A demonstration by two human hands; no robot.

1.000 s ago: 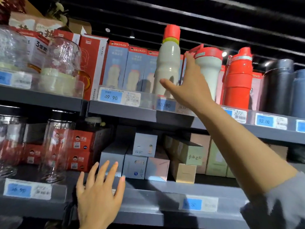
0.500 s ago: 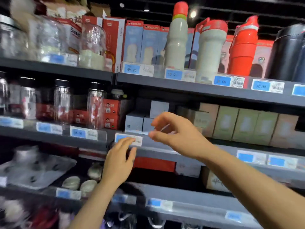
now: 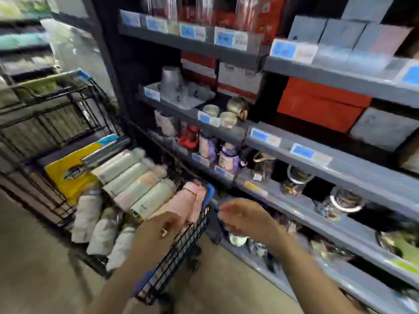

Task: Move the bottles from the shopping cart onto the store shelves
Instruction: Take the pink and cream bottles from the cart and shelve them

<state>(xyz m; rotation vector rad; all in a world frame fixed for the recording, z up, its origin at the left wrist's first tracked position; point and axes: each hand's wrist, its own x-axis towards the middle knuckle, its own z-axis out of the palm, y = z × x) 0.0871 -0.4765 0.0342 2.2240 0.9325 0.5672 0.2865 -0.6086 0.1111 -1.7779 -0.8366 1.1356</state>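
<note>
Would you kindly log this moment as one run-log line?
phase: reaching into cart | left hand: empty, over bottles | right hand: empty, beside shopping cart | bottles: lying in cart | view: blurred

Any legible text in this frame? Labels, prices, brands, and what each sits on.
None can be read; the frame is motion-blurred.
Shelf price tags: blue and white, digits smeared.
Yellow package in the shopping cart: dark logo, unreadable.
Bottles in the cart: small dark marks, too blurred.
Red box: no print visible.
</note>
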